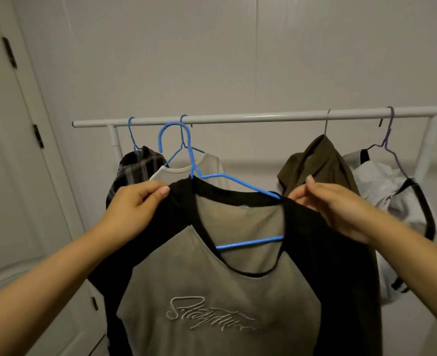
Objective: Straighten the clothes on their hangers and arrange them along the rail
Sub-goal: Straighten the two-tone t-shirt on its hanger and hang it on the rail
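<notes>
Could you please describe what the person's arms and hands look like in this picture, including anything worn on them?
Both forearms are bare as far as the frame shows: no sleeves, watch, bracelets or gloves. The left hand and the right hand show no rings, and the visible fingernails are short and appear unpainted.

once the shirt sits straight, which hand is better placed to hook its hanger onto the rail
Left. The left hand pinches the shirt shoulder just below the blue hanger hook; the right hand holds the far shoulder, away from it. The rail has space centre.
</notes>
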